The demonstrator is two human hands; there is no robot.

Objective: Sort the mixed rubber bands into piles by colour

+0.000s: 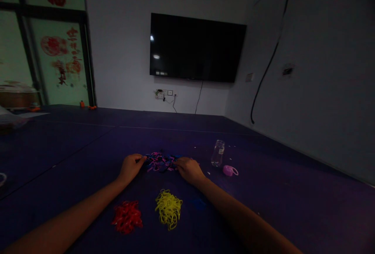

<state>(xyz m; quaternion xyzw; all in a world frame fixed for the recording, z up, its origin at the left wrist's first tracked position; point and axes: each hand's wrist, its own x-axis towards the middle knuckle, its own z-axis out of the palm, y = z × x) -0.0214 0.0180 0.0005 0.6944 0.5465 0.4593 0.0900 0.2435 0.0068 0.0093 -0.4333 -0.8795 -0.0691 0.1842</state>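
A loose pile of mixed rubber bands (160,162), pink, blue and dark, lies on the purple table between my two hands. My left hand (131,167) is at its left edge, thumb and fingers pinched together at the bands. From the right, my right hand (189,169) reaches into the pile with its fingers closed; its fingertips are partly hidden and what they hold is unclear. Nearer to me are a heap of red rubber bands (127,217) and a heap of yellow rubber bands (169,209). A faint blue bunch (199,203) lies beside my right forearm.
A clear bottle (218,153) stands uncapped right of my right hand, with a pink looped lid (229,170) beside it. Small white scraps are scattered around them. The purple table (96,148) extends to the wall, where a dark television (197,49) hangs.
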